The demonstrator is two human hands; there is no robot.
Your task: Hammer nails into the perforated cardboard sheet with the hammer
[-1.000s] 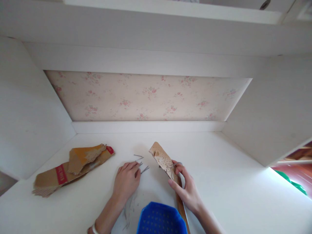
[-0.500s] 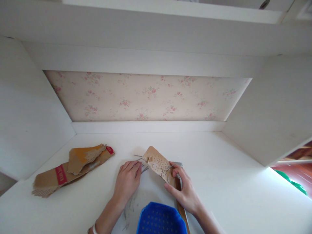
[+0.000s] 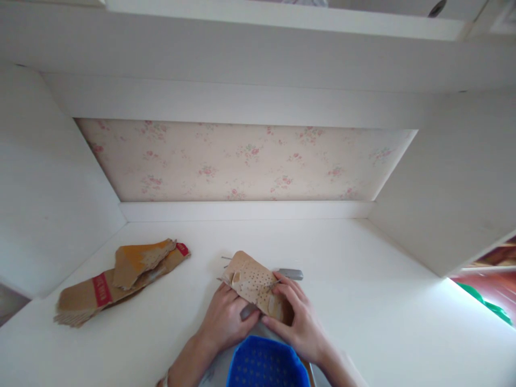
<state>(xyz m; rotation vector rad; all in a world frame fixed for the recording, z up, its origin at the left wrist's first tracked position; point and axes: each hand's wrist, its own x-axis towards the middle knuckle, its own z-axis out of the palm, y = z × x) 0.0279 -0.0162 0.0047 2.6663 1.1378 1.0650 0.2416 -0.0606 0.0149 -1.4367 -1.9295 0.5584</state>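
A tan piece of cardboard (image 3: 250, 275) dotted with small holes is held at a slant between my hands. My left hand (image 3: 228, 320) is at its lower left edge, fingers partly hidden beneath it and thumb along the near side. My right hand (image 3: 300, 320) grips the right end, with fingers on top and thumb at the near edge. Thin dark sticks (image 3: 226, 258) poke out by the cardboard's left corner; what they are I cannot tell. Just beyond my right fingertips lies a grey tool handle (image 3: 294, 274). A blue perforated basket (image 3: 266, 365) stands in front of me.
Torn brown cardboard scraps (image 3: 141, 274) with red and orange print lie at the left of the white tabletop (image 3: 371, 312). White panels (image 3: 435, 183) enclose the sides, and a shelf (image 3: 258, 51) hangs overhead. Floral wallpaper (image 3: 250, 161) covers the back.
My left hand has moved right and nearer, from the thin sticks to the cardboard's underside. The cardboard has shifted slightly left and nearer, and more of the grey handle shows.
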